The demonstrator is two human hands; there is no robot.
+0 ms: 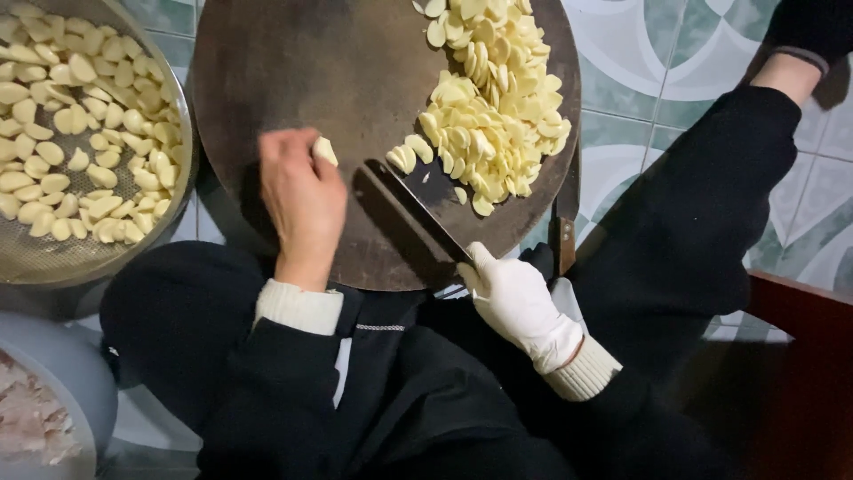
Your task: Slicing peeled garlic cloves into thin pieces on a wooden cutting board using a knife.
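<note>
Here, I look down from the head camera on a round, dark brown chopping board (293,80) that lies across my lap, above a floor of pale green and white patterned tiles (675,53).

My left hand (300,203) is bare and rests on the near left part of the board. Its grip is narrow, with the fingertips pinched on one peeled garlic clove (324,149), pale yellow, held against the board.

My right hand (515,298) wears a white glove and is at the near right edge of the board. Its grip is closed around the handle of a cleaver (418,200). The dark blade runs up and left from that hand across the board, with its far end touching the near edge of the cut garlic.

That cut garlic is a heap of pale yellow slices (489,98) covering the far right part of the board, well apart from the clove in my left hand.

At the far left stands a round metal sieve basin (53,262), filled with whole peeled cloves (80,124). Nearer on the left is a pale blue-grey bowl (80,382) holding whitish flaky scraps; I cannot tell what they are.

A second knife with a wooden handle (565,236) lies beside the right rim of the board. I see no packages, labels or signs.
</note>
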